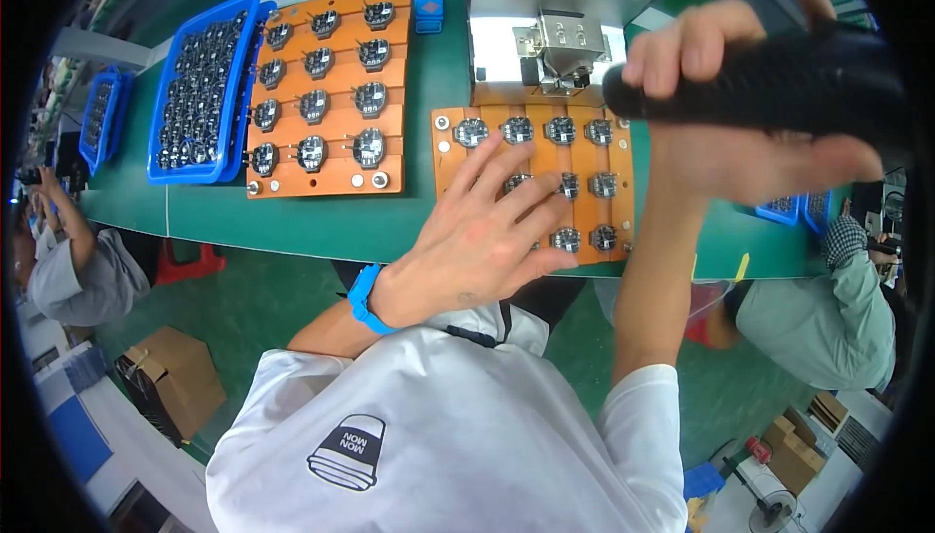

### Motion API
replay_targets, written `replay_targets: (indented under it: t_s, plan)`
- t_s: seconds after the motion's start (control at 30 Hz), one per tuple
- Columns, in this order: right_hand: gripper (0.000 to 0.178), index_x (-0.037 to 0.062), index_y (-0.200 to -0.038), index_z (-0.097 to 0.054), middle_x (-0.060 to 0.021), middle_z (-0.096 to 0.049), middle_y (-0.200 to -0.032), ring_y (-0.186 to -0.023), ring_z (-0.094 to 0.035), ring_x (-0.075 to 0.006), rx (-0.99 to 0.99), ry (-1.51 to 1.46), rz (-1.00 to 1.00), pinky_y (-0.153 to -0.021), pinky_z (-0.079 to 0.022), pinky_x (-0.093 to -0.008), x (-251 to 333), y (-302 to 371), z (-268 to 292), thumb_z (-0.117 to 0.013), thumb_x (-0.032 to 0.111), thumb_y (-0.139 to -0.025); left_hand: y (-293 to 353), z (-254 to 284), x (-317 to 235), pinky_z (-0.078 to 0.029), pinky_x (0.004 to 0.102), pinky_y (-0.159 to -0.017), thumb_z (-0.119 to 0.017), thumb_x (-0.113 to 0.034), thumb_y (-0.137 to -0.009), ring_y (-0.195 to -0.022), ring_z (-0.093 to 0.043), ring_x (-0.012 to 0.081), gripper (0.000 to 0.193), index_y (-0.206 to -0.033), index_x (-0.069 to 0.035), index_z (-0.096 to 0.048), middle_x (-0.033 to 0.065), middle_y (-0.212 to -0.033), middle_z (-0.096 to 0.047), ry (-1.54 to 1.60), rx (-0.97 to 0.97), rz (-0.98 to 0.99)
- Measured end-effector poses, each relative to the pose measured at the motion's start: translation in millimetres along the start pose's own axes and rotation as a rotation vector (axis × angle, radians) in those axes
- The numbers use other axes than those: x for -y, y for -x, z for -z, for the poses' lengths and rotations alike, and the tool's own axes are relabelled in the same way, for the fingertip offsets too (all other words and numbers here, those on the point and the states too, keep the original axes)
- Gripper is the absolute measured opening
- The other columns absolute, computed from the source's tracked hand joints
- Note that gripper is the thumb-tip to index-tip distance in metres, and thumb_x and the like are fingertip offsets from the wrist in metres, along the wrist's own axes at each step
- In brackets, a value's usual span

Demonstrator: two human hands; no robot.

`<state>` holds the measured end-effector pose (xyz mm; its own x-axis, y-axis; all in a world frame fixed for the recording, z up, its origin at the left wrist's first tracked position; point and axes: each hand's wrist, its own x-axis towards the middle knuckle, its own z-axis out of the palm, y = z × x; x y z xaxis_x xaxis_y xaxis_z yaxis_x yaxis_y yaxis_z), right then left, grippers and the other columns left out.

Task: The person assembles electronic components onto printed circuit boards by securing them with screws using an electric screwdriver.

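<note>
Close to the lens, a thick black tool (760,85), its exact kind unclear, is gripped in a worker's right hand (760,158), held up beside an orange tray (586,212) of small round parts (560,131). The left hand (492,231) spreads loose-fingered over the tray, grasping nothing visible. The step appears to be working on the parts while steadying the tray; the next move would call for careful aim and a still left hand. Behind the tray, a silver metal machine (495,56) stands on the green worktop (321,221). To its left lie a second filled tray (336,134) and a blue bin (188,179) heaped with parts. Beyond, co-workers sit at left (83,280) and right (828,314); a cardboard box (185,377) rests on the green floor (263,304).
</note>
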<state>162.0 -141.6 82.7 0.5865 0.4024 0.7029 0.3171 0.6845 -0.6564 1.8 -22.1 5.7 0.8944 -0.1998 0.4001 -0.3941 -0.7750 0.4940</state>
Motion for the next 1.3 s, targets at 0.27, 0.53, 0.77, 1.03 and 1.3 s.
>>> replay_targets:
  t_s: [0.27, 0.53, 0.77, 1.03, 1.3]
  plan:
    - [0.097, 0.0023, -0.127, -0.04, -0.0085, -0.052, -0.055, -0.042, -0.052, -0.0177, -0.253, 0.385, 0.041, -0.042, -0.047, -0.0284, -24.9, -19.0, -46.2, -0.03, 0.086, -0.08, -0.4, 1.3, 0.6, -0.032, 0.0553, -0.109, -0.072, -0.037, -0.079, -0.12, -0.048, 0.0364, 0.039, -0.1, -0.005, -0.065, 0.0117, -0.116, -0.06, 0.005, 0.013, 0.013]
    - [0.098, 0.0013, -0.124, -0.041, -0.0085, -0.052, -0.055, -0.043, -0.052, -0.0173, 0.189, -0.938, 0.388, -0.043, -0.047, -0.0277, -66.2, -24.9, -21.6, -0.028, 0.088, -0.079, 1.7, 0.8, 0.4, -0.031, 0.0551, -0.109, -0.07, -0.037, -0.081, -0.12, -0.048, 0.036, 0.037, -0.101, -0.006, -0.066, 0.0113, -0.117, -0.059, 0.0, -0.001, 0.018]
    - [0.105, 0.0027, -0.142, -0.027, -0.0141, -0.056, -0.075, -0.055, -0.055, -0.0225, 0.002, -0.292, -0.101, -0.052, -0.05, -0.0354, -7.7, 46.9, 4.4, -0.039, 0.085, -0.079, 1.3, -0.3, 1.6, -0.031, 0.0528, -0.11, -0.069, -0.036, -0.083, -0.12, -0.049, 0.0346, 0.037, -0.098, -0.003, -0.066, 0.0121, -0.113, -0.061, 0.044, -0.016, 0.032]
    - [0.106, 0.001, -0.135, -0.029, -0.0144, -0.055, -0.068, -0.049, -0.053, -0.0218, -0.215, -0.258, -0.227, -0.049, -0.048, -0.034, -7.4, 71.9, -6.8, -0.036, 0.088, -0.076, 1.3, 2.2, 1.7, -0.031, 0.0524, -0.111, -0.07, -0.035, -0.082, -0.121, -0.049, 0.0345, 0.036, -0.086, 0.0, -0.064, 0.0131, -0.113, -0.063, 0.016, 0.013, 0.018]
    - [0.098, 0.0032, -0.137, -0.029, -0.0135, -0.053, -0.069, -0.049, -0.05, -0.0211, -0.167, -0.107, -0.236, -0.048, -0.047, -0.0348, -9.8, 78.3, -5.1, -0.034, 0.084, -0.082, 1.4, 2.6, 0.9, -0.03, 0.0524, -0.112, -0.07, -0.037, -0.082, -0.122, -0.048, 0.0345, 0.038, -0.085, 0.0, -0.064, 0.013, -0.115, -0.063, 0.026, 0.022, 0.028]
